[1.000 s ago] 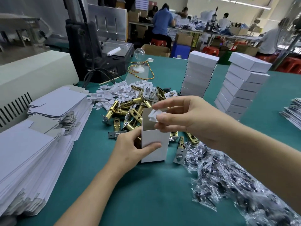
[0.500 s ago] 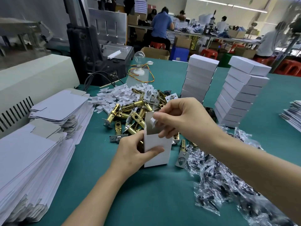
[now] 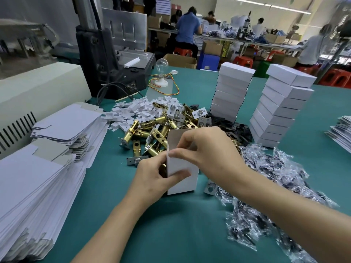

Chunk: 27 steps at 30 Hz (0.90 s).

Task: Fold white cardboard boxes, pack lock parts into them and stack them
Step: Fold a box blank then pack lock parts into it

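No text, label, brand, number or sign can be read anywhere in the scene. The upright white box (image 3: 182, 173) near the middle of the counter (image 3: 171, 234) shows plain, unprinted faces, as do the two stacks of closed white boxes (image 3: 232, 93) at the far right and the piles of flat box blanks (image 3: 38, 177) on the left. The machine (image 3: 114, 54) at the far left shows no legible marking.
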Each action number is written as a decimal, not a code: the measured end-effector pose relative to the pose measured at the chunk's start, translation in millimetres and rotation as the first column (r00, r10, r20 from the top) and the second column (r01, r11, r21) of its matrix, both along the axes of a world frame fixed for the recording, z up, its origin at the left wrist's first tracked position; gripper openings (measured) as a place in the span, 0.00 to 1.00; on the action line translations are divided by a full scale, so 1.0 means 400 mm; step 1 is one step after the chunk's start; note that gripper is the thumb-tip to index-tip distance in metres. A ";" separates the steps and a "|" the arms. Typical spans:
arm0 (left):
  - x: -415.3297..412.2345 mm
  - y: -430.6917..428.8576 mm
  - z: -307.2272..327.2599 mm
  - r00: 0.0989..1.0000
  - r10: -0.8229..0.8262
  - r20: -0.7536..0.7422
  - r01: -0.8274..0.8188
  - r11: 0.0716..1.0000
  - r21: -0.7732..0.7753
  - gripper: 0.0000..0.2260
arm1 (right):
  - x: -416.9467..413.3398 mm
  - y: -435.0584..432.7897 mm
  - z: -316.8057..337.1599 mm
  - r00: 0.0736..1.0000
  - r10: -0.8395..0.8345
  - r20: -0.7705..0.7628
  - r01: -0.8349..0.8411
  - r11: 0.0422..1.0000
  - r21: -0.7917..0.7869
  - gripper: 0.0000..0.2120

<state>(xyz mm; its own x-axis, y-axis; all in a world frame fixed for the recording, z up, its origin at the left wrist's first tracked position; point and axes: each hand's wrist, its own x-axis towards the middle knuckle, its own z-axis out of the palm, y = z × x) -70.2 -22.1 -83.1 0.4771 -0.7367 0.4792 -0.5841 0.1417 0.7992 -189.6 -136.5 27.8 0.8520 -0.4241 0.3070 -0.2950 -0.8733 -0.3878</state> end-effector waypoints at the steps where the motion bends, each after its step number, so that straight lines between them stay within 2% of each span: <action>1: 0.002 0.000 -0.003 1.000 -0.003 -0.010 0.003 1.000 0.007 0.09 | -0.001 -0.003 0.003 1.000 0.017 -0.026 -0.018 1.000 -0.023 0.13; 3: 0.003 -0.001 -0.008 1.000 -0.008 -0.017 0.008 1.000 0.010 0.12 | -0.001 -0.008 0.015 0.996 0.061 -0.067 -0.065 0.996 -0.053 0.12; 6: 0.006 -0.002 -0.010 1.000 -0.011 -0.024 0.011 1.000 0.024 0.10 | -0.006 -0.010 0.034 0.989 0.093 -0.117 -0.099 0.994 -0.052 0.09; 9: 0.006 -0.002 -0.006 1.000 0.009 -0.005 -0.008 0.999 0.036 0.11 | -0.015 -0.004 0.039 0.977 0.129 -0.167 -0.140 0.989 -0.056 0.10; 10: 0.006 -0.002 -0.004 1.000 0.010 -0.012 -0.010 0.999 0.036 0.13 | -0.020 -0.004 0.041 0.980 0.148 -0.132 -0.155 0.987 -0.047 0.12; 12: 0.006 0.000 -0.001 0.999 0.000 -0.040 0.001 1.000 0.025 0.16 | -0.032 -0.025 0.049 0.987 0.139 0.077 -0.138 0.990 -0.018 0.14; 14: 0.005 0.001 0.000 0.999 -0.008 -0.053 0.008 1.000 0.011 0.19 | -0.040 -0.091 0.060 0.944 0.017 0.329 -0.029 0.999 0.033 0.13; 15: 0.004 0.001 -0.002 0.998 -0.011 -0.060 0.012 1.000 0.007 0.20 | -0.040 -0.143 0.060 0.922 -0.084 0.378 0.066 0.996 0.060 0.12; 16: 0.004 0.000 -0.002 0.998 -0.015 -0.065 0.016 1.000 0.006 0.21 | -0.038 -0.204 0.058 0.919 -0.192 0.343 0.179 0.981 0.069 0.12; 18: 0.004 0.001 -0.003 0.997 -0.018 -0.074 0.018 1.000 0.008 0.21 | -0.034 -0.325 0.033 0.930 -0.362 0.059 0.362 0.932 0.015 0.13; 20: 0.003 0.001 -0.002 0.997 -0.026 -0.070 0.026 1.000 0.004 0.21 | -0.031 -0.416 -0.011 0.870 -0.432 -0.239 0.430 0.901 -0.062 0.15; 21: 0.002 0.001 -0.001 0.997 -0.032 -0.069 0.032 0.999 0.000 0.20 | -0.030 -0.447 -0.033 0.829 -0.451 -0.331 0.442 0.891 -0.108 0.16; 23: 0.001 0.000 0.001 0.996 -0.048 -0.072 0.048 0.999 0.000 0.20 | -0.027 -0.489 -0.064 0.768 -0.473 -0.432 0.442 0.879 -0.177 0.19; 27: 0.004 -0.003 -0.001 0.997 -0.053 -0.062 0.053 0.999 0.002 0.19 | -0.005 -0.528 -0.092 0.710 -0.477 -0.518 0.436 0.876 -0.209 0.18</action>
